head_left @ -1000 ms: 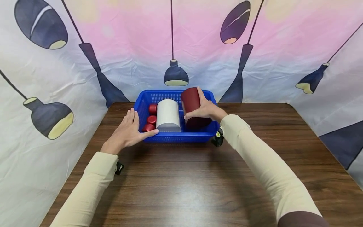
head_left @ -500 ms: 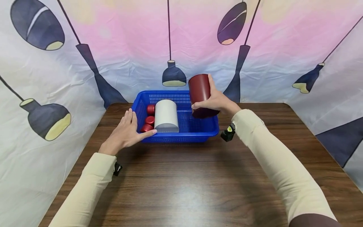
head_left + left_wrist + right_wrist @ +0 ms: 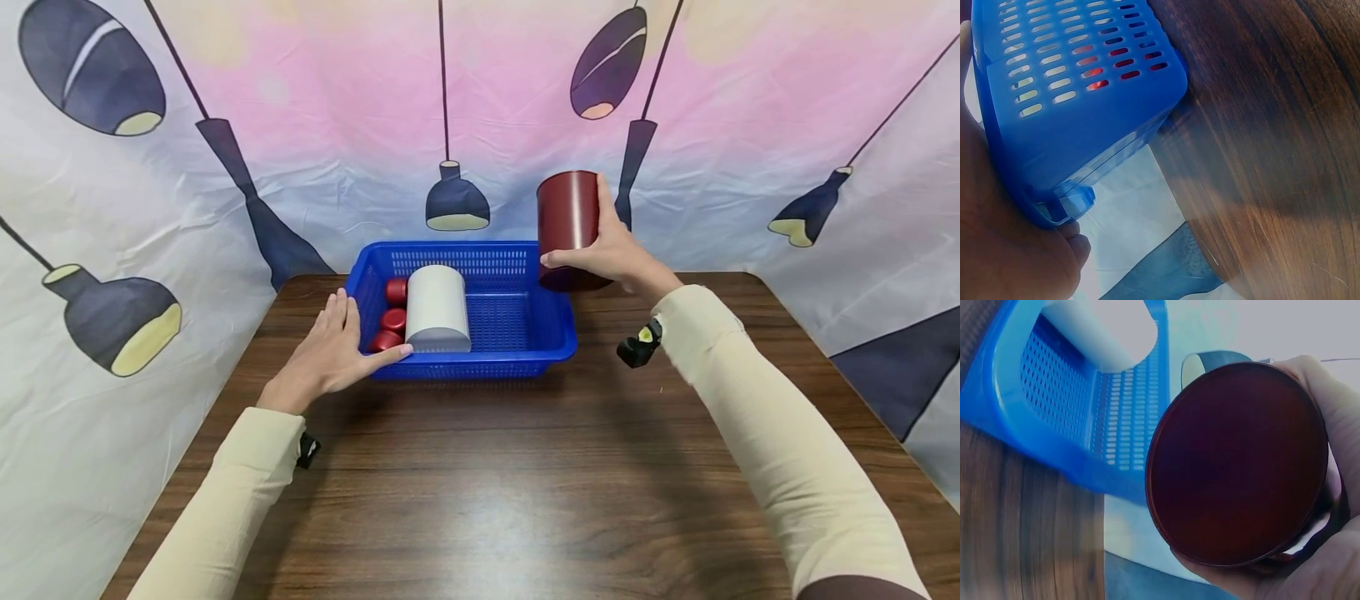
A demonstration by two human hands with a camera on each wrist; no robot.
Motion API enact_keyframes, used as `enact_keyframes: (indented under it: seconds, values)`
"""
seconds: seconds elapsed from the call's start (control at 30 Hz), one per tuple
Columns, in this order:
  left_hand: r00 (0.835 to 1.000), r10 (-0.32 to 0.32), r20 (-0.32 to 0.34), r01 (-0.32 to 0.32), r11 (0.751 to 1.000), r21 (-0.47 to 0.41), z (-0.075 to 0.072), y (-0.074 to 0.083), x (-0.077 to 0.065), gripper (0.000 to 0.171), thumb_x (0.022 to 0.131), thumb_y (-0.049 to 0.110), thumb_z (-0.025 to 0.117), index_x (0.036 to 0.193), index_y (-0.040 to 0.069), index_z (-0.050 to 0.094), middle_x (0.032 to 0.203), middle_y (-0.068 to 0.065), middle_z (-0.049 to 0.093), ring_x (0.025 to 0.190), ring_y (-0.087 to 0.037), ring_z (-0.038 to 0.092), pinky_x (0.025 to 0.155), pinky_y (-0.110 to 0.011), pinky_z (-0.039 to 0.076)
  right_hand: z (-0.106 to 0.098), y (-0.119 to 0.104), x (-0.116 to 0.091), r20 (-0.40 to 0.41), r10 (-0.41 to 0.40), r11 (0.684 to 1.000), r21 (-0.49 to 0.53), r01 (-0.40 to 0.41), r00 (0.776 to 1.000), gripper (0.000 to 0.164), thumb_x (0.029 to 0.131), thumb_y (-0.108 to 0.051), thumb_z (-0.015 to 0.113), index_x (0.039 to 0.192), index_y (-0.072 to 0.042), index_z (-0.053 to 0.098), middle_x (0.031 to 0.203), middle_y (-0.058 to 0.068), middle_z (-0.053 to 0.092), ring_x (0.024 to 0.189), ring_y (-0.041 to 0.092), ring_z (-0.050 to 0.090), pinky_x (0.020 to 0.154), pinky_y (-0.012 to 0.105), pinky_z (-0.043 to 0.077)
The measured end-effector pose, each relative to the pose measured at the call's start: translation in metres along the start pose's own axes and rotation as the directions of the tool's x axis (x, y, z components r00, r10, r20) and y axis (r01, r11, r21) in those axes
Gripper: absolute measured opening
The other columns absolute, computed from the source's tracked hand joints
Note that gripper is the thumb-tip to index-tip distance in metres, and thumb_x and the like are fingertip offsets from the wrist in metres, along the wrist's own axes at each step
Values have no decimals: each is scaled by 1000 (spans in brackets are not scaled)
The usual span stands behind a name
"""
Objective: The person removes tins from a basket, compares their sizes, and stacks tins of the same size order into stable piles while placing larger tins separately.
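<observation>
My right hand (image 3: 626,257) grips a dark red cylinder (image 3: 567,212) from its right side, thumb across the front. The cylinder is in the air, slightly tilted, above the right end of a blue plastic basket (image 3: 517,357). Its flat round end (image 3: 1238,465) faces the camera in the right wrist view. At the basket's left front corner, my left hand (image 3: 321,357) rests on the rim with straight fingers, thumb along the front edge. Inside the basket lies a white half-round block (image 3: 437,308), with small red round pieces (image 3: 393,319) along its left side.
The basket stands on a dark wooden table (image 3: 480,467), near its back edge. Behind rises a cloth backdrop (image 3: 360,175) printed with hanging lamps.
The dark red cylinder has risen out of the basket and moved right in my right hand. My left hand stays on the basket's corner, and the basket holds its place.
</observation>
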State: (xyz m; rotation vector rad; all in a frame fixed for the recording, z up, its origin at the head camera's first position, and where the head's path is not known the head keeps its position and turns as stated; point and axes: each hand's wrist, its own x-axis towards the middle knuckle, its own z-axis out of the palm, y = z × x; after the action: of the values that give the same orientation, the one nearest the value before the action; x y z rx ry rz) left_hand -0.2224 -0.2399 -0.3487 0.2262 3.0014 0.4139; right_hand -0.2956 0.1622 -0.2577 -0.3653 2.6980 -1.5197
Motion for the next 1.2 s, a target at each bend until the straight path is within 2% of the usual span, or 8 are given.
enact_keyframes:
  seconds: [0.2,0.37,0.47,0.63,0.97,1.2]
  values:
    - [1000,5,9,-5,1000,8,-1,1,-1,131,83,89,41,156,-10,-5,164,-28,-16,151,-46,-14,120,-62,2,-12,11,-4,-77,-30,1000,0,30,997,136,76,-32,88,155,-46,-21,164,15,16,133,35,39,104,53,43]
    - [1000,3,13,-3,1000,7,-1,1,-2,131,83,88,41,156,-10,-5,164,-28,-17,151,-46,-14,120,-62,2,-21,23,-8,-141,-56,998,-26,53,988,134,76,-32,89,157,-46,-18,158,17,25,131,35,41,102,55,43]
    - [1000,2,14,-2,1000,8,-1,2,-2,131,83,88,41,156,-10,-5,164,-28,-16,151,-46,-13,120,-62,2,-25,30,-11,-184,-71,995,-88,56,980,132,76,-35,87,158,-45,-16,152,21,32,130,38,40,100,58,44]
    - [1000,6,11,-7,1000,11,-2,2,-4,131,84,88,42,156,-11,-4,164,-29,-15,151,-46,-13,120,-62,3,-29,43,-15,-237,-91,981,-188,46,967,132,77,-41,86,158,-42,-18,152,25,31,133,43,35,99,62,43]
    - [1000,7,12,-8,1000,10,-1,1,-4,130,84,88,42,156,-11,-4,164,-27,-17,151,-46,-13,120,-62,2,-21,72,-21,-297,-125,958,-283,38,946,134,75,-46,87,158,-42,-18,149,30,30,129,45,37,95,66,44]
    - [1000,5,11,-5,1000,9,-2,1,-4,131,83,88,41,156,-10,-4,164,-27,-16,151,-45,-13,120,-62,3,-9,89,-22,-340,-62,951,-306,-48,938,136,72,-55,86,155,-48,-22,142,33,32,120,49,43,88,70,46]
